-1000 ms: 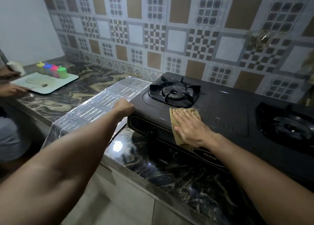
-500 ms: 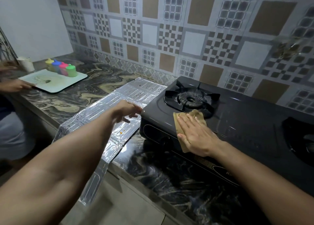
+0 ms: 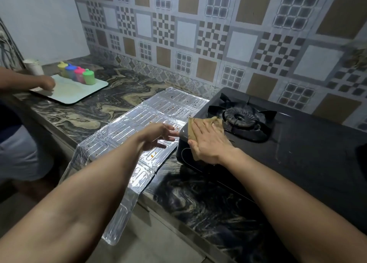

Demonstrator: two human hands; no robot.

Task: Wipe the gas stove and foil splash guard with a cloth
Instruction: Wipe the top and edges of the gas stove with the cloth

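While the right hand point(image 3: 208, 141) presses the cloth point(image 3: 216, 121) flat by the stove point(image 3: 297, 143) corner, the left hand point(image 3: 156, 135) (fingers spread, apparently touching nothing) could nudge the overhanging foil splash guard point(image 3: 127, 141) off.

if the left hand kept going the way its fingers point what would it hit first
The left hand, fingers straight, points right toward the gas stove. It would most likely meet the stove's near left corner first, just beside the cloth under the right hand. The fingertips already look very close, though depth is uncertain.
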